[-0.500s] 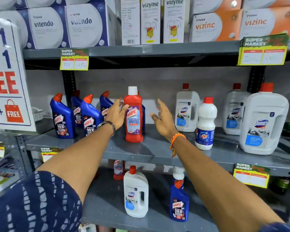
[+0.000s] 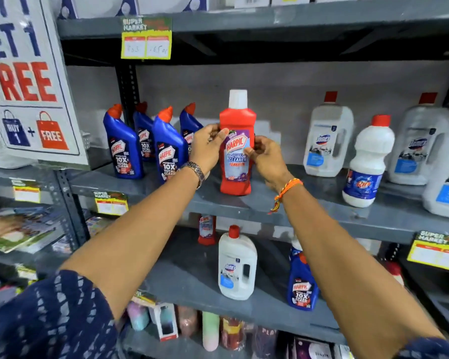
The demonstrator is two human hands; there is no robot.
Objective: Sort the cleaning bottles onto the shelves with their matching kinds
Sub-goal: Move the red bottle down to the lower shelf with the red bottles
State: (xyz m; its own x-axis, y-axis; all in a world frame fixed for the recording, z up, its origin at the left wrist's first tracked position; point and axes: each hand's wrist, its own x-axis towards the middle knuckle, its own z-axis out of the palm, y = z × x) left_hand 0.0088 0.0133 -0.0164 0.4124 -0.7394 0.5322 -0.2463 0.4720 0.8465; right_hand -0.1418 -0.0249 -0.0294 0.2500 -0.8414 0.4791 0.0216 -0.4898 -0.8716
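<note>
A red Harpic bathroom cleaner bottle (image 2: 237,125) with a white cap stands upright on the middle shelf (image 2: 309,216). My left hand (image 2: 208,149) grips its left side and my right hand (image 2: 263,156) grips its right side, thumbs on the label. Several blue Harpic bottles (image 2: 123,149) with orange caps stand to its left. To its right are white Domex jugs (image 2: 327,141) and a white Rin bottle (image 2: 366,161). On the lower shelf (image 2: 187,281) stand a white Domex jug (image 2: 236,265), a blue Harpic bottle (image 2: 302,281) and, at the back, a small red Harpic bottle (image 2: 207,229).
A "Buy 1 Get 1 Free" sign (image 2: 24,81) hangs at the left. Yellow price tags (image 2: 146,38) are clipped to the shelf edges. Boxes sit on the top shelf. Magazines (image 2: 21,229) lie on the left rack, and small bottles (image 2: 210,330) fill the bottom shelf.
Both hands were open beside the red bottle; now they have closed onto its sides. The camera has moved closer and tilted down.
</note>
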